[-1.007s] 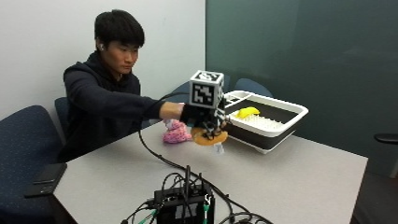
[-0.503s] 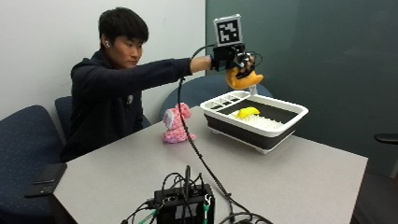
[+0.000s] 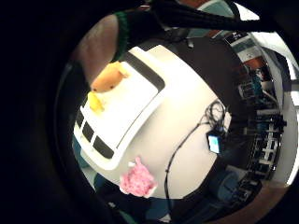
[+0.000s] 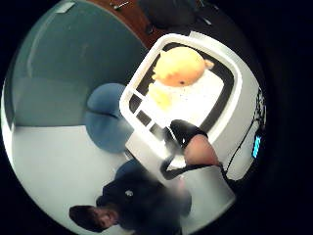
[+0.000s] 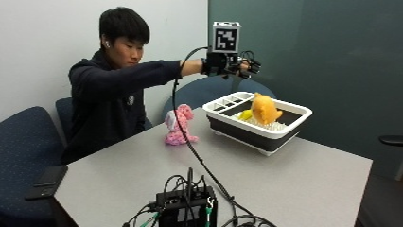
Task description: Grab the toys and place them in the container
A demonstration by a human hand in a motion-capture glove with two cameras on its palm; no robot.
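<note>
Overhead, the gloved right hand (image 5: 242,66) was held above the container (image 5: 286,130), fingers relaxed, nothing gripped. An orange toy (image 5: 265,109) was seen inside it beside a yellow toy (image 5: 245,115). The pink toy (image 5: 179,125) was noted on the table (image 5: 302,175), at the container's nine o'clock.

No text, label, brand or number can be read on anything in these views.

orange toy (image 5: 265,109) and pink toy (image 5: 179,126) look plush (soft cloth); bin (image 5: 252,132) smooth plastic; table (image 5: 302,175) matt.
</note>
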